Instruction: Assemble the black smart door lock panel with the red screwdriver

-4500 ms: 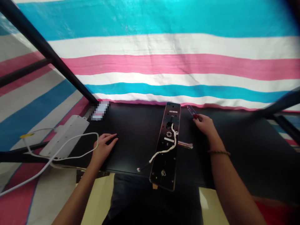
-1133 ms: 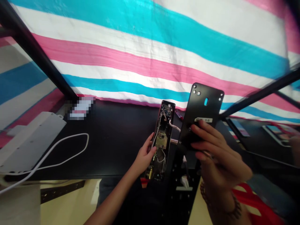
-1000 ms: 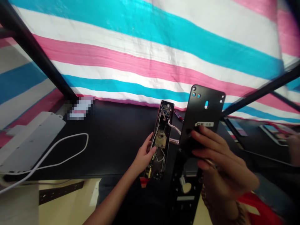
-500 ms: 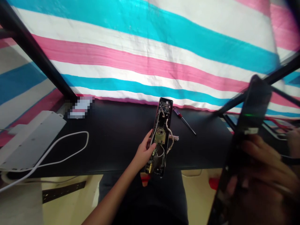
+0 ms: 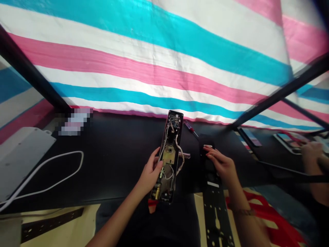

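Observation:
My left hand (image 5: 151,170) is closed around the left side of an opened door lock housing (image 5: 169,156) that lies lengthwise on the black table. Inside the housing show a circuit board, thin wires, a metal plate and a brass-coloured part. A metallic handle (image 5: 185,155) juts out on its right, and a white sleeved cable (image 5: 180,151) loops over that side. To the right, my right hand (image 5: 222,166) grips the lock's long black back plate (image 5: 212,200), with fingers on its upper part. The plate's lower end reaches past the table's front edge. Beyond it lies a screwdriver (image 5: 190,128).
A white box (image 5: 23,154) with a white cable (image 5: 81,159) occupies the left side. A pixelated item (image 5: 75,121) lies at the back left. Black frame bars (image 5: 272,91) slant up at both sides. At far right, another person's hand (image 5: 311,152) is near a tablet-like object (image 5: 286,142).
The back plate, earlier on the housing, was lifted off, swung right and lowered to the table by my right hand. The screwdriver left my right hand. My left hand moved onto the housing.

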The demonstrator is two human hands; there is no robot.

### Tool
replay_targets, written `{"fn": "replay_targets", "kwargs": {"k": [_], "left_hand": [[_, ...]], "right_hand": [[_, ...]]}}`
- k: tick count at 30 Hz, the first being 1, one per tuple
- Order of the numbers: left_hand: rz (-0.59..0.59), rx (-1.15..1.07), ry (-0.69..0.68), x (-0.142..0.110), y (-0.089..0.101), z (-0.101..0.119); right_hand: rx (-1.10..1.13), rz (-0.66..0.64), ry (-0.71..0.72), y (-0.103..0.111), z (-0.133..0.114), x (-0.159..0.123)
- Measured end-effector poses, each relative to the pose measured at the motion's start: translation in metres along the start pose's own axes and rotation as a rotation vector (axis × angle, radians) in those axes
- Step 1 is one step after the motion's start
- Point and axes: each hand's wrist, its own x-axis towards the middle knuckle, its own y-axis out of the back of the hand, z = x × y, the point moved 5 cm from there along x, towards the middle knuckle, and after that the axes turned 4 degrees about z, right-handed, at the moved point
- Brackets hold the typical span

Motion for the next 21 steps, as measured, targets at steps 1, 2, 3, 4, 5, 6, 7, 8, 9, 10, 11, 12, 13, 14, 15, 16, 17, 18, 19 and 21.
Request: {"fn": "replay_targets", "kwargs": {"k": [1, 2, 3, 4, 5, 6, 7, 8, 9, 10, 11, 12, 13, 14, 15, 16, 17, 18, 19, 21], "left_hand": [[0.012, 0.013, -0.005, 0.000, 0.000, 0.000], [0.031, 0.027, -0.009, 0.001, 0.001, 0.000], [0.053, 0.038, -0.010, 0.001, 0.001, 0.000], [0.070, 0.041, -0.009, 0.001, 0.002, 0.000], [0.084, 0.038, -0.007, 0.001, 0.002, -0.001], [0.092, 0.032, -0.004, 0.001, 0.002, -0.002], [0.096, 0.024, 0.000, 0.000, 0.002, -0.002], [0.101, 0.020, 0.001, 0.000, 0.002, -0.003], [0.108, 0.020, 0.001, -0.001, 0.003, -0.003], [0.121, 0.024, -0.002, -0.002, 0.003, -0.004], [0.138, 0.034, -0.007, -0.003, 0.004, -0.004], [0.159, 0.046, -0.013, -0.005, 0.005, -0.004], [0.182, 0.061, -0.018, -0.006, 0.006, -0.003], [0.207, 0.080, -0.023, -0.008, 0.007, -0.003], [0.228, 0.099, -0.028, -0.009, 0.008, -0.003], [0.244, 0.114, -0.032, -0.010, 0.009, -0.002], [0.254, 0.126, -0.036, -0.011, 0.009, -0.001], [0.258, 0.135, -0.038, -0.011, 0.009, -0.001], [0.257, 0.142, -0.038, -0.011, 0.009, 0.000], [0.244, 0.145, -0.039, -0.011, 0.009, 0.000]], "right_hand": [[-0.011, -0.035, -0.007, -0.004, 0.009, 0.002], [-0.018, -0.063, -0.013, -0.008, 0.016, 0.004], [-0.021, -0.084, -0.019, -0.011, 0.023, 0.007], [-0.020, -0.097, -0.024, -0.013, 0.029, 0.009], [-0.017, -0.106, -0.027, -0.016, 0.035, 0.012], [-0.010, -0.115, -0.027, -0.018, 0.041, 0.014], [-0.001, -0.125, -0.025, -0.021, 0.046, 0.017], [0.009, -0.137, -0.021, -0.024, 0.050, 0.019], [0.019, -0.153, -0.017, -0.027, 0.054, 0.021], [0.027, -0.168, -0.012, -0.031, 0.057, 0.023], [0.032, -0.185, -0.007, -0.034, 0.059, 0.025], [0.034, -0.202, -0.001, -0.038, 0.060, 0.028], [0.033, -0.218, 0.004, -0.041, 0.061, 0.031], [0.033, -0.232, 0.008, -0.044, 0.062, 0.035], [0.036, -0.244, 0.011, -0.047, 0.063, 0.038], [0.043, -0.252, 0.014, -0.049, 0.063, 0.042], [0.053, -0.259, 0.014, -0.051, 0.063, 0.045], [0.067, -0.265, 0.011, -0.053, 0.064, 0.048], [0.080, -0.270, 0.005, -0.055, 0.065, 0.051], [0.096, -0.260, -0.015, -0.057, 0.068, 0.055]]}}
